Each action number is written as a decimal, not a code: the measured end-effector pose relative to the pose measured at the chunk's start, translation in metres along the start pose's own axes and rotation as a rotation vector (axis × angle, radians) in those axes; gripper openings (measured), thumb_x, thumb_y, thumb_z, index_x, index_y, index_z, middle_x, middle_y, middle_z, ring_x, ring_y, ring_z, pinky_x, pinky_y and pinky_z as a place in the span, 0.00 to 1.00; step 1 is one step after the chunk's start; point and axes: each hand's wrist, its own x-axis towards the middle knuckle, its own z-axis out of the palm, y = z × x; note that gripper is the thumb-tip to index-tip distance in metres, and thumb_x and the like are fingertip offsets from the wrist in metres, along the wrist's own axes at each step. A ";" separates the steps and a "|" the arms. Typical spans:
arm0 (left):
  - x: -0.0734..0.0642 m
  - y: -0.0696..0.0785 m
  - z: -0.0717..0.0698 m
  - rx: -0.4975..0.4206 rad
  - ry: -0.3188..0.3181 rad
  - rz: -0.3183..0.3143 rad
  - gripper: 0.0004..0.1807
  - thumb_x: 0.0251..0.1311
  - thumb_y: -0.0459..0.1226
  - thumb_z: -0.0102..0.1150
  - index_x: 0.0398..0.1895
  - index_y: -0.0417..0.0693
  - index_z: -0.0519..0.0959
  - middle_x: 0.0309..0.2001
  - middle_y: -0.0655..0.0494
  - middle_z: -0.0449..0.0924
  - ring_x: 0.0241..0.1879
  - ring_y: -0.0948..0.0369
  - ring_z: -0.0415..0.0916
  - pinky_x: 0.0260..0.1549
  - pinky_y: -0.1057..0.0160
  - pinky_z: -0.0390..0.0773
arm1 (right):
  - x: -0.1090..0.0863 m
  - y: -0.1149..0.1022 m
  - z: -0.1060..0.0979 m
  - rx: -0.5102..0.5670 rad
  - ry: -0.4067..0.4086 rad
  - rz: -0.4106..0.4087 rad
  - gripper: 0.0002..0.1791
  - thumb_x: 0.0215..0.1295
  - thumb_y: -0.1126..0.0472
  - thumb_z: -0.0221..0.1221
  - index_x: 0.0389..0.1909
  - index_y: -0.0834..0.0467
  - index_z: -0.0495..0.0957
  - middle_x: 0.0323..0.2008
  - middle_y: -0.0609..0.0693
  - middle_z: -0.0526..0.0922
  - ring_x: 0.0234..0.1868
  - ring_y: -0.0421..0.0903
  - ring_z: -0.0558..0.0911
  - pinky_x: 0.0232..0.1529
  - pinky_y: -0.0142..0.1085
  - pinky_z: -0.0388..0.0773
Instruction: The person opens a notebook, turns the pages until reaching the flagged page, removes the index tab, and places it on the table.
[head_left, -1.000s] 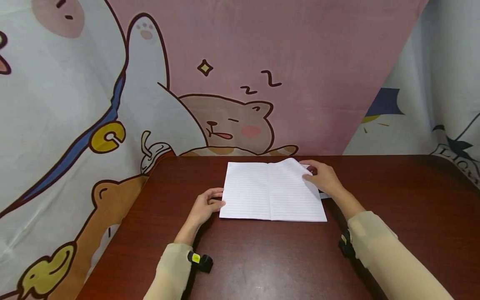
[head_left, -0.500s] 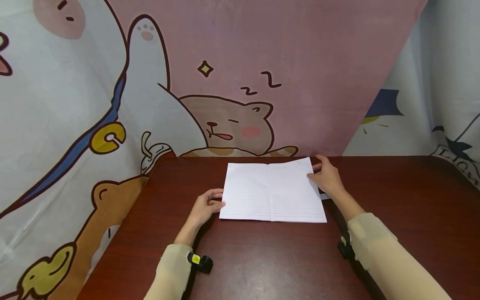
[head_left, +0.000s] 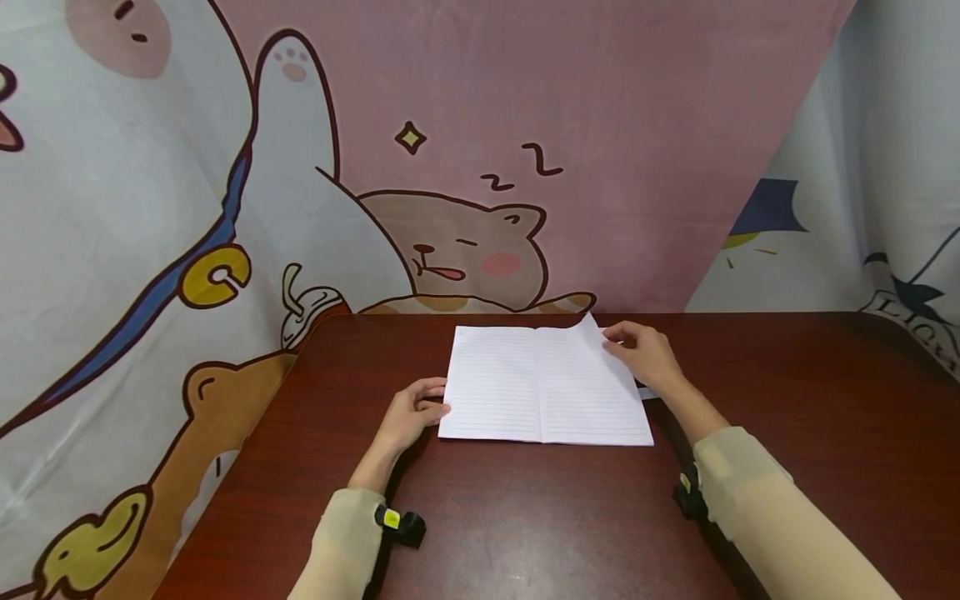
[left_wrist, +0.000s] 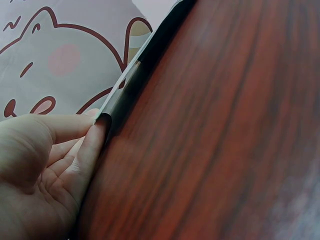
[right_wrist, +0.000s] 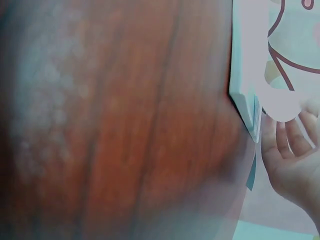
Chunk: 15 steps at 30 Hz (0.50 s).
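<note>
An open notebook with lined white pages (head_left: 491, 383) lies on the table in the head view. My left hand (head_left: 408, 412) pinches its left edge between thumb and fingers; the left wrist view shows the thumb and fingers (left_wrist: 60, 165) meeting at that edge. At the upper right my right hand (head_left: 647, 354) holds the outer edge of the right page, whose top corner (head_left: 588, 325) curls up. From the right wrist view, the curled page (right_wrist: 282, 105) bends over the fingers of the right hand (right_wrist: 295, 160), and the stack of pages (right_wrist: 245, 75) shows edge-on.
The dark reddish-brown table (head_left: 487, 517) runs back to a cartoon-printed cloth (head_left: 600, 167). A small pale blue-grey piece (head_left: 648, 392) sticks out beside the notebook's right edge. Black wrist devices (head_left: 405, 525) sit at both cuffs.
The right page's top corner first lay flatter with the right hand farther out; now the hand has come in leftward and the corner is curled up. The left hand has stayed in place.
</note>
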 end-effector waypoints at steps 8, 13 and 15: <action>0.000 0.000 0.000 -0.003 -0.005 -0.007 0.23 0.62 0.28 0.63 0.62 0.41 0.76 0.55 0.38 0.79 0.43 0.56 0.83 0.40 0.62 0.85 | 0.000 -0.002 0.004 0.063 -0.141 -0.021 0.16 0.70 0.52 0.61 0.51 0.58 0.84 0.56 0.61 0.82 0.48 0.55 0.81 0.43 0.38 0.74; -0.001 0.002 0.000 -0.011 -0.002 -0.007 0.23 0.62 0.27 0.63 0.61 0.40 0.76 0.55 0.38 0.79 0.43 0.56 0.83 0.41 0.60 0.85 | -0.003 -0.005 0.004 0.074 -0.179 -0.030 0.15 0.71 0.56 0.59 0.52 0.59 0.84 0.56 0.61 0.81 0.48 0.54 0.80 0.44 0.37 0.74; -0.001 0.002 0.000 -0.015 -0.002 -0.006 0.23 0.62 0.28 0.64 0.61 0.40 0.76 0.55 0.38 0.79 0.43 0.56 0.83 0.41 0.59 0.85 | -0.003 -0.005 0.004 0.083 -0.197 -0.040 0.14 0.71 0.62 0.58 0.52 0.60 0.83 0.56 0.62 0.81 0.48 0.53 0.79 0.42 0.35 0.74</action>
